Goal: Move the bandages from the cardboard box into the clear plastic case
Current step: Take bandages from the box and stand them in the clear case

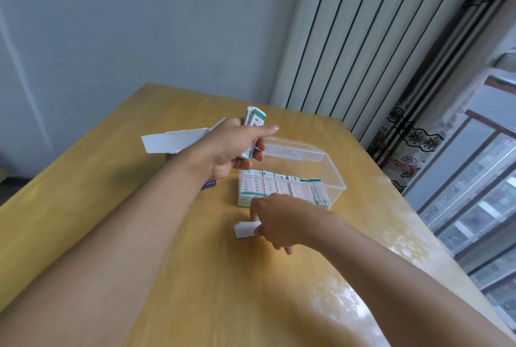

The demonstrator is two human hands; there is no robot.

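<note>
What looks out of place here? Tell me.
One small white bandage strip lies loose on the yellow wooden table, outside the clear plastic case; the right hand touches it. The rest sit in a row inside.

Home room, yellow wooden table (83,207), white radiator (363,39), floral lace curtain (413,140), balcony window (480,193)

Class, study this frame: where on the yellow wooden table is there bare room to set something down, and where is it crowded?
Bare: the wide stretch of yellow wooden table left of the left forearm, and the near part between both forearms. Crowded: the middle, where the clear plastic case, white cardboard box, left hand gripping a bandage stack, and right hand cluster.
</note>
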